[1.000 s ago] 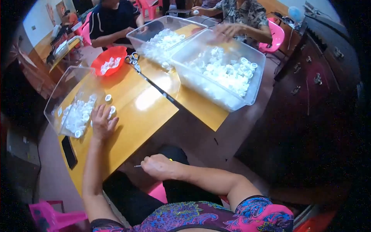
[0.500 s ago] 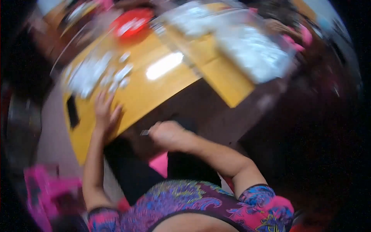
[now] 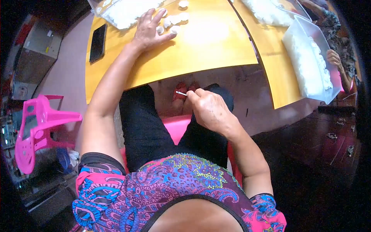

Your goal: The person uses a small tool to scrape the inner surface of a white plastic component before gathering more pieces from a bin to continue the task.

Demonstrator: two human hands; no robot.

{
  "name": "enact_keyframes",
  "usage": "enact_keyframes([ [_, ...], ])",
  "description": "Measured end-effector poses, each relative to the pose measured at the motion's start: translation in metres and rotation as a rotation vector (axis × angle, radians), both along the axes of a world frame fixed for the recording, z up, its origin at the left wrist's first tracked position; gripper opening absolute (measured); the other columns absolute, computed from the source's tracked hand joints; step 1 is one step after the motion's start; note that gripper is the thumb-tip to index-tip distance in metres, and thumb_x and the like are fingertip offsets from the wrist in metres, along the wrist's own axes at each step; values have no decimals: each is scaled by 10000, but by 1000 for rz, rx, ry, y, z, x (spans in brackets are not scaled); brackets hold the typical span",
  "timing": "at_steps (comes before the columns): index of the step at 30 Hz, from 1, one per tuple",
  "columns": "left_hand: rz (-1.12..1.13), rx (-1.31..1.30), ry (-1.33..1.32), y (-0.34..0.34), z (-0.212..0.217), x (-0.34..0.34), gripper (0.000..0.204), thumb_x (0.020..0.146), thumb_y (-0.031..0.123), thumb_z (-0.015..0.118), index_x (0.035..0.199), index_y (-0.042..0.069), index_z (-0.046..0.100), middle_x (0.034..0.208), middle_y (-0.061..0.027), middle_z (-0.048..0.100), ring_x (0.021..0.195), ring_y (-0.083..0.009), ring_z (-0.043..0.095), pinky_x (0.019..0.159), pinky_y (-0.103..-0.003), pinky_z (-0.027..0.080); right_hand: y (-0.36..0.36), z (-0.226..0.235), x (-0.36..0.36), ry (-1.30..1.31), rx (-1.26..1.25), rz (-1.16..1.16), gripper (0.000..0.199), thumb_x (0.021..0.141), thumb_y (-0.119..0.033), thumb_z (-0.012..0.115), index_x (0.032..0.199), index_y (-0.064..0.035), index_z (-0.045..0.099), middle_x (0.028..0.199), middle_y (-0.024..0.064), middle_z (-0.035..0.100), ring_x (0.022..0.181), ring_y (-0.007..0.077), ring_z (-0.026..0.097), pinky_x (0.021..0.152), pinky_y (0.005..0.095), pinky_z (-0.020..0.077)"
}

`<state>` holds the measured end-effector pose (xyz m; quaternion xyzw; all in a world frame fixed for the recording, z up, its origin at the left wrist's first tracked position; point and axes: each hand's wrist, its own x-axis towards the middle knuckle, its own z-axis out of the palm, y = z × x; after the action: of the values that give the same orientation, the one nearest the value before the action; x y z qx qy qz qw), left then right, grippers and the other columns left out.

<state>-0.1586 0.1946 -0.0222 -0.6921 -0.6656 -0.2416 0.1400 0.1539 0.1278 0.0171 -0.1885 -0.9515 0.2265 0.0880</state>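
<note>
My left hand rests on the yellow table with fingers spread and nothing gripped. Several small white rounded pieces lie around its fingertips and thumb. A heap of similar white pieces spills by a clear container at the far left. My right hand is closed above my lap, just off the table's near edge. Out of its fingers sticks a thin metal-tipped tool, pointing left; its handle is hidden in my fist, so its exact kind does not show.
A black phone lies at the table's left edge. On the right, a second tabletop bears a clear tub full of white pieces, with another person's hand at its side. A pink stool stands at left.
The view has shifted and sharpened, and the red bowl at the back has left it. My left hand is now among the loose white pieces. My right hand keeps the tool.
</note>
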Motion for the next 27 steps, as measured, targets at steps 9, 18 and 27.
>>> enact_keyframes([
  [9, -24, -106, 0, 23, -5, -1, 888, 631, 639, 669, 1324, 120, 471, 1264, -242, 439, 1240, -413, 345, 1038, -505, 268, 12, 10, 0, 316, -88, -127, 258, 757, 11, 603, 1013, 24, 574, 881, 180, 580, 755, 336, 600, 667, 377, 502],
  [18, -56, -91, -26, 36, 0, 7, 924, 597, 681, 658, 1355, 197, 445, 1394, -245, 316, 1275, -421, 281, 1044, -562, 211, 139, -2, -34, 218, 385, -383, 180, 757, 1, 526, 920, -14, 603, 813, 168, 581, 767, 341, 561, 674, 408, 466],
  [27, -146, 4, -65, 37, -5, 1, 489, 716, 481, 676, 1008, 91, 631, 1109, -122, 566, 1077, -340, 468, 902, -476, 360, 218, -45, -88, 231, 582, -413, 102, 771, -68, 523, 808, -54, 617, 891, 128, 593, 855, 316, 542, 729, 420, 462],
])
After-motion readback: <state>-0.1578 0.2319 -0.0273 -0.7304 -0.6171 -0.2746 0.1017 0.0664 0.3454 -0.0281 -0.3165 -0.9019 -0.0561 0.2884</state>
